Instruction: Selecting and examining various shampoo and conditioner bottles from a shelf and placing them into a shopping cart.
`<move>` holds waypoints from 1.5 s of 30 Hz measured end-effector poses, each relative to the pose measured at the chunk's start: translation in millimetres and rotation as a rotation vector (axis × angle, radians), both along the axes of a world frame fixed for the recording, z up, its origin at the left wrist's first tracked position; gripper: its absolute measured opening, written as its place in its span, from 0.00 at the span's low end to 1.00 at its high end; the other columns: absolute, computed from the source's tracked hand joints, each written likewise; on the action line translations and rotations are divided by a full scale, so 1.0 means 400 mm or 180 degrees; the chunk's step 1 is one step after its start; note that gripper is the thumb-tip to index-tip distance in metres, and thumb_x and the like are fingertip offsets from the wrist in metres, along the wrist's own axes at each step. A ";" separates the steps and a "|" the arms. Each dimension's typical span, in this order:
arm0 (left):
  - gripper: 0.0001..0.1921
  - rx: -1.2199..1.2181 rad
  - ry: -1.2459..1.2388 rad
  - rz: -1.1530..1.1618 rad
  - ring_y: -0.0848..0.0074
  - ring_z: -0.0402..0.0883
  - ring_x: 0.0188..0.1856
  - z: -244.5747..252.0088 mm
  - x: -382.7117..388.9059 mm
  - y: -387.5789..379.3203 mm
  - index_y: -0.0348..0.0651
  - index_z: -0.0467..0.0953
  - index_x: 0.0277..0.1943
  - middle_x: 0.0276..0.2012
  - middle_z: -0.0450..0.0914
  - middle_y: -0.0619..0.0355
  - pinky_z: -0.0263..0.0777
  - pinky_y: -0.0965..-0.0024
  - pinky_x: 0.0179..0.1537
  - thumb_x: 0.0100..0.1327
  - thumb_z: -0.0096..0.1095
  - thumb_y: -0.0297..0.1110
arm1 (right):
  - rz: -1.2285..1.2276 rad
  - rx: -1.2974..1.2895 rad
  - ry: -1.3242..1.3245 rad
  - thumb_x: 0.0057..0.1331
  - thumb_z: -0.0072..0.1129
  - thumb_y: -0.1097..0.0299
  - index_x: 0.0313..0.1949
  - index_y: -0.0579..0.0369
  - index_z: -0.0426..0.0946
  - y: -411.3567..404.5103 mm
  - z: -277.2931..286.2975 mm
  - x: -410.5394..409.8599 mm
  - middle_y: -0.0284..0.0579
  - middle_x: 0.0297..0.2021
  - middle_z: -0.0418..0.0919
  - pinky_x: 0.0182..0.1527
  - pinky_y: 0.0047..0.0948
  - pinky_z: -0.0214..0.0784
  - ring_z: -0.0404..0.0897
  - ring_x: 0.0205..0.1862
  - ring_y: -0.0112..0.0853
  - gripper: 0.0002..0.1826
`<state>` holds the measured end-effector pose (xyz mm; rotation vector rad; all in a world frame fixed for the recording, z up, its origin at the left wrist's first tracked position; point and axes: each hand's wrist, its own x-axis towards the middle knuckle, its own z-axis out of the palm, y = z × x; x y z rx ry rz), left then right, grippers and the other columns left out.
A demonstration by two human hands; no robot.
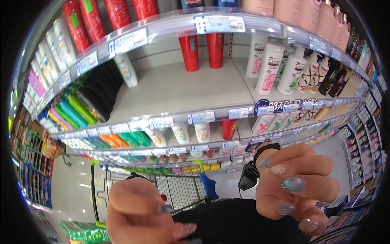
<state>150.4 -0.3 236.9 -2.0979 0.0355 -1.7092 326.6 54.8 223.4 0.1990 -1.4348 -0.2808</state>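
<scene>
My left hand (137,207) is low in the view, its fingers half curled and apart. Nothing shows between them, though the lower edge cuts the hand off. On the right, my right hand (295,186) is raised with its palm showing and its fingers loosely bent, holding nothing. A black band with a small camera (249,177) sits at that wrist. Behind and below my left hand is a wire shopping cart (179,189). In front of me, a shelf board (182,88) carries two red bottles (215,50), a white bottle (126,71) and white Clear shampoo bottles (269,68).
Red bottles (117,13) and pink bottles (286,15) line the upper shelf. A row of black bottles (99,91) stands left on the middle shelf. A blue item (208,186) hangs at the cart's rim. Green boxes (83,231) are on the floor at lower left.
</scene>
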 end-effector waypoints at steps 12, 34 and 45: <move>0.13 -0.1060 -0.0294 0.0934 0.69 0.69 0.38 -0.018 0.057 -0.184 0.44 0.71 0.34 0.34 0.71 0.59 0.64 0.69 0.38 0.59 0.50 0.46 | 0.0908 -0.0275 -0.0284 0.61 0.46 0.68 0.51 0.40 0.64 -0.070 -0.024 0.015 0.42 0.32 0.65 0.16 0.23 0.60 0.68 0.23 0.31 0.17; 0.18 -0.6743 -0.1480 0.3400 0.56 0.76 0.41 -1.238 -0.427 -0.423 0.36 0.74 0.40 0.36 0.77 0.44 0.70 0.61 0.43 0.50 0.58 0.40 | 0.2095 -0.4230 -0.7220 0.56 0.55 0.58 0.46 0.55 0.70 -0.131 -1.036 -0.499 0.47 0.34 0.78 0.40 0.32 0.68 0.77 0.37 0.35 0.21; 0.30 -0.7514 -0.3600 0.4338 0.50 0.70 0.51 -1.303 -0.838 -0.447 0.34 0.65 0.52 0.49 0.69 0.37 0.66 0.57 0.51 0.47 0.57 0.44 | 0.1277 -0.3922 -0.7151 0.52 0.57 0.61 0.41 0.55 0.72 -0.203 -1.149 -0.958 0.45 0.30 0.78 0.34 0.30 0.69 0.78 0.33 0.33 0.18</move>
